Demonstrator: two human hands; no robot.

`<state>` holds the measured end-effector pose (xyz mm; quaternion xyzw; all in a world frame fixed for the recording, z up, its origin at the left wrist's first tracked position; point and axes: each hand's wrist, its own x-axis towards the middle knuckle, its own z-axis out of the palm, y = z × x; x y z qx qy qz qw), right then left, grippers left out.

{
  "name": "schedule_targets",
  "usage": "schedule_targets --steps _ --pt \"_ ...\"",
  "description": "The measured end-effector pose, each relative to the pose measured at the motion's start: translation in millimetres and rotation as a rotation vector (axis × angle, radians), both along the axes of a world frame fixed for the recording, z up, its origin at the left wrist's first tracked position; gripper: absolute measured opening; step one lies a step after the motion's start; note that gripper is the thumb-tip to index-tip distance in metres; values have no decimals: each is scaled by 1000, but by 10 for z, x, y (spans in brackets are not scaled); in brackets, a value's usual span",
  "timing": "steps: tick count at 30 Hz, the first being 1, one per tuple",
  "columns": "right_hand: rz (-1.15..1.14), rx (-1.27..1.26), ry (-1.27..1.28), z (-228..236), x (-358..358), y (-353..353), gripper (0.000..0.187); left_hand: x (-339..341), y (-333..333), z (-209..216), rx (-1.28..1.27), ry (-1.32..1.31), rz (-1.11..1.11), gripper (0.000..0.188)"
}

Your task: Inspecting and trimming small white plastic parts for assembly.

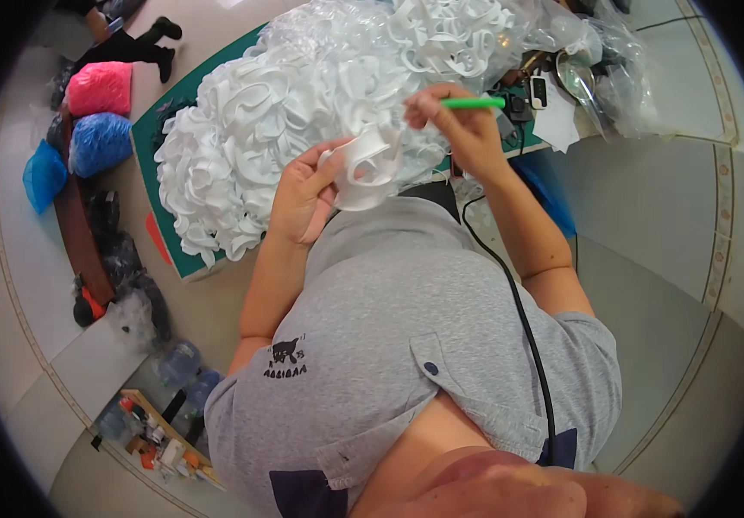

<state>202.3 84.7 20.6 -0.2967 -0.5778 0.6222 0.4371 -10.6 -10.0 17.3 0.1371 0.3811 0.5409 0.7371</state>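
Observation:
My left hand (303,192) pinches a white, thin-walled curved piece (370,173) with openings in it, held just in front of my body. To the right of that piece, my right hand (468,138) is closed around a slim tool with a bright green handle (475,103). The handle points to the right; the tool's working end, near my fingertips, is too small to make out. Beyond both hands lies a big heap of similar white looped pieces (238,142), some under clear plastic.
The heap covers most of a green-topped table (149,164). At its right end are a small device with a display (539,91), white paper (559,129) and clear plastic bags (626,99). Pink (100,88) and blue bags (101,144) stand left. A black cable (510,272) hangs over my front.

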Motion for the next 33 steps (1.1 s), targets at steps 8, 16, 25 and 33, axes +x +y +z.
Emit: schedule_targets --steps 8,16,25,33 --pt "53 485 -137 116 -168 -242 8 155 0 199 146 386 68 33" --pt "-91 339 -261 77 -167 -211 7 115 -63 329 265 423 16 38" --pt "83 732 -210 318 -153 -244 9 140 -99 375 342 473 -65 41" --pt "41 731 -294 254 -173 -223 11 148 -113 424 317 570 -84 43"
